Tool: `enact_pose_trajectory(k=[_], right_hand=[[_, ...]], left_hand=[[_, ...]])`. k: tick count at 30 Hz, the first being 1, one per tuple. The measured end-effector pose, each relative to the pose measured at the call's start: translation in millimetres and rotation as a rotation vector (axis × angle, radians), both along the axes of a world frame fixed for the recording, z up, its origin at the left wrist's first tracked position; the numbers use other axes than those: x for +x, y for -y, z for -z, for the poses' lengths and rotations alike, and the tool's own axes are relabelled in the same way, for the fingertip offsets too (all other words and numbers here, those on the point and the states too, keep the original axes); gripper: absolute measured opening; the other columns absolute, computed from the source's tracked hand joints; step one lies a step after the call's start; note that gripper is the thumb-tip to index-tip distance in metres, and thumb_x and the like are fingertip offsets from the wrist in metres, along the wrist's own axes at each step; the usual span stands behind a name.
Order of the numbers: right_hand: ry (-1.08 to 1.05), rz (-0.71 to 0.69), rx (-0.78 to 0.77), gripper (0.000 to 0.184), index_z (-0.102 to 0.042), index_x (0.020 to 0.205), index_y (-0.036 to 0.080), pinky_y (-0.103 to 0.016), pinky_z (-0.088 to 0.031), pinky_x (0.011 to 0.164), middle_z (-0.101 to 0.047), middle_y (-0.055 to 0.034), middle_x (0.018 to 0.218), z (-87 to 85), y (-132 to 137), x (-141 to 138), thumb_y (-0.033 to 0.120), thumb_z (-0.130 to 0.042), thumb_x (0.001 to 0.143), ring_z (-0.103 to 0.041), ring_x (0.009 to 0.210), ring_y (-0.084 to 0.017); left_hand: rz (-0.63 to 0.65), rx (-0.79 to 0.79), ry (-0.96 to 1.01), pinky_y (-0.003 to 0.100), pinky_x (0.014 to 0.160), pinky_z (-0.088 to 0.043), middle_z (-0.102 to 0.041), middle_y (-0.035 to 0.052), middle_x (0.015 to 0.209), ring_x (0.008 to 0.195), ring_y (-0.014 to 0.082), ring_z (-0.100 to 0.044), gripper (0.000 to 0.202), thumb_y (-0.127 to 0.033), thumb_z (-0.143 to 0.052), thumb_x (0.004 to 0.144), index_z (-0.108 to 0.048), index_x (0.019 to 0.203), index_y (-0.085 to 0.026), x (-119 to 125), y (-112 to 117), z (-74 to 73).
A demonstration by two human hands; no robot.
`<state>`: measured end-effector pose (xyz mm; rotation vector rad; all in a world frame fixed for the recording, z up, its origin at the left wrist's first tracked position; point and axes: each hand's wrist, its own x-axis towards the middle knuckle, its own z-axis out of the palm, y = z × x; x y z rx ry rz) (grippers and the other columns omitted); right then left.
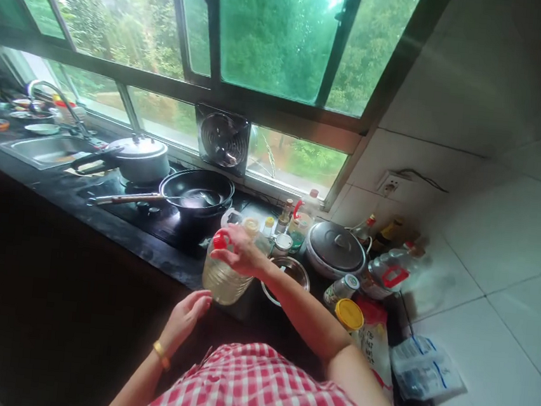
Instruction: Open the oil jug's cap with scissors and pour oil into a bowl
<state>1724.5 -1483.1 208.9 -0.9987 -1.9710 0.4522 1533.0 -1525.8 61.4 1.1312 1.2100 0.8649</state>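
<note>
A large clear ribbed plastic jug (227,283) stands near the counter's front edge, with pale contents and a white handle. My right hand (241,251) reaches across to its top, thumb and fingers closed around the red screw cap (220,241). Low by the jug's near side is my left hand (186,316), a yellow bangle on its wrist. Its fingers are loosely curled together with nothing visible in them; I cannot tell whether it touches the jug. Just right of the jug lies a round metal bowl (306,268), partly hidden by my right forearm.
A black wok (198,189) and a pressure cooker (143,160) sit on the stove, left of the jug. Farther left is a sink (41,150). To the right are a lidded pot (336,247), a yellow-lidded jar (350,314) and several bottles. A fan (224,138) is set in the window.
</note>
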Motion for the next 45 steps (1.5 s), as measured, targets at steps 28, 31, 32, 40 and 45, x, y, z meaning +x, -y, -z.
enact_pose_trajectory(k=[28,31,32,40,45], right_hand=[[1.022,-0.124,-0.145,0.036,-0.060,0.114,0.014,-0.025,-0.043,0.080,-0.057,-0.0085,0.102,-78.1,-35.2,-9.8,0.016,-0.064,0.079,-0.054,0.088,-0.014],[1.068,-0.155,-0.120,0.028,-0.060,0.112,0.012,-0.025,-0.043,0.076,-0.059,-0.0092,0.099,-81.3,-33.2,-12.1,0.015,-0.056,0.084,-0.055,0.085,-0.014],[1.079,-0.164,-0.108,0.028,-0.060,0.112,0.012,-0.025,-0.042,0.076,-0.059,-0.0095,0.099,-82.7,-32.5,-12.0,0.015,-0.053,0.086,-0.055,0.086,-0.014],[1.125,-0.231,-0.019,0.016,-0.062,0.095,0.013,-0.023,-0.038,0.071,-0.062,-0.0070,0.090,-87.8,-34.9,-12.2,0.011,-0.049,0.086,-0.054,0.083,-0.014],[1.169,-0.227,-0.042,0.016,-0.062,0.092,0.013,-0.022,-0.035,0.067,-0.062,-0.0061,0.087,-89.7,-36.4,-16.6,0.015,-0.046,0.088,-0.053,0.079,-0.012]], left_hand=[[0.011,0.785,-0.601,0.059,0.109,-0.019,-0.035,0.0111,0.147,0.136,0.0311,-0.030,0.070,-0.051,-0.057,0.078,-0.035,0.140,-0.027,17.1,-55.8,-57.0],[0.019,0.776,-0.588,0.059,0.109,-0.020,-0.033,0.0110,0.148,0.137,0.0320,-0.029,0.071,-0.052,-0.057,0.078,-0.034,0.141,-0.028,16.8,-55.8,-56.3],[0.024,0.767,-0.584,0.059,0.109,-0.019,-0.033,0.0109,0.148,0.137,0.0320,-0.028,0.072,-0.052,-0.057,0.078,-0.034,0.141,-0.027,16.7,-55.8,-56.4],[0.043,0.749,-0.563,0.061,0.109,-0.019,-0.031,0.0114,0.149,0.137,0.0319,-0.027,0.073,-0.053,-0.056,0.078,-0.032,0.142,-0.026,16.0,-55.5,-57.0],[0.035,0.763,-0.563,0.059,0.109,-0.022,-0.032,0.0111,0.148,0.136,0.0324,-0.028,0.073,-0.054,-0.057,0.077,-0.034,0.141,-0.026,15.6,-56.2,-54.9]])
